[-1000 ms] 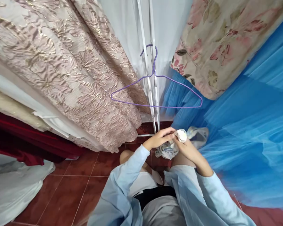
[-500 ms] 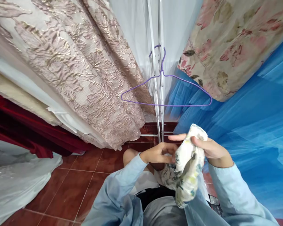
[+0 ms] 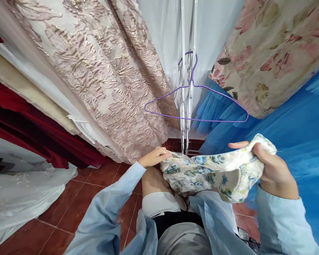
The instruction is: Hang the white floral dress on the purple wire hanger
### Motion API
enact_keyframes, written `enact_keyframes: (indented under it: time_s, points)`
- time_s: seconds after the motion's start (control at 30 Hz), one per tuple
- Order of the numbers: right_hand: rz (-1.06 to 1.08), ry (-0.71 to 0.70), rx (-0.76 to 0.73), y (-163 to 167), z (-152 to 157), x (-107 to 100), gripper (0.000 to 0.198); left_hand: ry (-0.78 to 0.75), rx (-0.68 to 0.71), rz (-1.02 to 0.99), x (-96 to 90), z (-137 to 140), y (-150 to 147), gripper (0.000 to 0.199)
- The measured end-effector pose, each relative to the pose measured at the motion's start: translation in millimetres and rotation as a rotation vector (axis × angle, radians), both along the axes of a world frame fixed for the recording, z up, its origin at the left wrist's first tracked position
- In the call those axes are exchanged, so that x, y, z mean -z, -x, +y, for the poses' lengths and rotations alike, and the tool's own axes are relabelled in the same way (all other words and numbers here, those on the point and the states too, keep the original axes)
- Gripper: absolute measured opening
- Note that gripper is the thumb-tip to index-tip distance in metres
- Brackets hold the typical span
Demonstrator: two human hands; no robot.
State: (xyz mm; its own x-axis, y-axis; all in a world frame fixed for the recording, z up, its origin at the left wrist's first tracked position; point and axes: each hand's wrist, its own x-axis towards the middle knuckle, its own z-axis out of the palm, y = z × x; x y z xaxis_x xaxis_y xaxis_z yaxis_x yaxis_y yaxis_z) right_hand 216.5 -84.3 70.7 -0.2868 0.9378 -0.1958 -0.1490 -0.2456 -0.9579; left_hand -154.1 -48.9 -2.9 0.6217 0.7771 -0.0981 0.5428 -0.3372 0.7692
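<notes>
A white garment with blue and yellow flowers (image 3: 202,173) is stretched sideways between my two hands, above my lap. My left hand (image 3: 154,156) pinches its left end. At the other end, my right hand (image 3: 273,170) grips a cream-coloured edge, thumb on top and forefinger reaching out behind the cloth. The lower part of the garment hangs in folds, with a rounded cup-like piece near the right. Just beyond it, a purple wire hanger (image 3: 215,120) hangs on a white metal rack (image 3: 183,63), with nothing on it.
Pink-gold brocade cloth (image 3: 101,81) hangs at the left, beside dark red cloth (image 3: 23,120). To the right hang a pink floral cloth (image 3: 276,53) and blue tulle (image 3: 303,141). White fabric (image 3: 42,194) trails onto the red tiled floor (image 3: 77,205).
My hands have moved apart, the left one leftward and the right one rightward. The bunched garment is now spread out between them. The view has shifted slightly left.
</notes>
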Motion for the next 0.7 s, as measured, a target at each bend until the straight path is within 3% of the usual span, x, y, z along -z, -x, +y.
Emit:
enact_keyframes:
  time_s: [0.2, 0.33, 0.4, 0.5, 0.63, 0.7]
  points:
    - [-0.134, -0.143, 0.309, -15.0, 10.9, 11.7, 0.043, -0.263, 0.005, 0.259, -12.5, -10.7, 16.9, 0.049]
    - [-0.173, -0.171, 0.366, -19.9, 18.7, 22.7, 0.039, -0.404, -0.045, 0.374, -21.0, -16.9, 25.8, 0.033]
    - [-0.181, -0.175, 0.290, -19.0, 17.5, 25.6, 0.043, -0.471, -0.058, 0.408, -25.5, -18.6, 31.5, 0.019]
    - [-0.184, -0.197, 0.132, -10.8, 11.9, 24.4, 0.042, -0.602, -0.113, 0.467, -31.8, -14.9, 46.4, 0.025]
    - [-0.257, -0.281, -0.194, 17.7, 6.6, 15.5, 0.036, -0.756, -0.401, 0.498, -40.7, 16.2, 83.7, 0.021]
    - [-0.298, -0.364, -0.336, 36.6, 6.3, 10.8, 0.035, -0.817, -0.538, 0.367, -47.7, 45.3, 104.6, 0.019]
